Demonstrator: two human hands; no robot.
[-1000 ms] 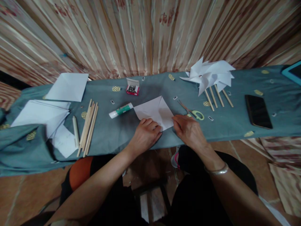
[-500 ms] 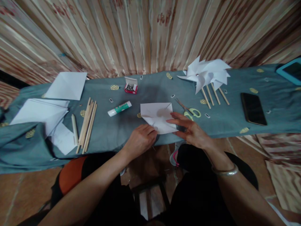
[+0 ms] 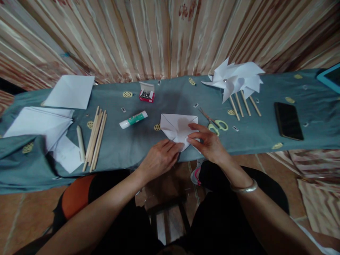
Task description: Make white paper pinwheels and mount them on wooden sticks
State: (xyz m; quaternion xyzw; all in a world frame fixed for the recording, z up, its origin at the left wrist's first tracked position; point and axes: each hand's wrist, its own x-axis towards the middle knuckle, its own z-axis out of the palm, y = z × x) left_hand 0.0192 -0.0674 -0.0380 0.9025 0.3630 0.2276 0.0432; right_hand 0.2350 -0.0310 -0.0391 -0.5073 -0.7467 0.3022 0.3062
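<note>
A white folded paper square [image 3: 176, 126] lies on the blue-grey tablecloth [image 3: 164, 99] near the front edge. My left hand [image 3: 159, 158] rests at the paper's near corner, its fingertips pressing on the edge. From the right, my right hand [image 3: 208, 143] pinches the paper's near right side, with thumb and fingers closed on it. Green-handled scissors [image 3: 216, 124] lie just right of the paper. A glue stick [image 3: 133, 119] lies to its left.
Finished white paper pinwheels [image 3: 235, 79] on wooden sticks lie at the back right, next to a black phone [image 3: 288, 120]. Several wooden sticks [image 3: 95, 136] and white paper sheets [image 3: 39, 122] lie on the left. A small red box [image 3: 146, 92] stands at the back. A striped curtain hangs behind.
The paper has been turned on the cloth. My right hand moved from its right edge onto its near side, and my left hand's fingers slid to the near corner.
</note>
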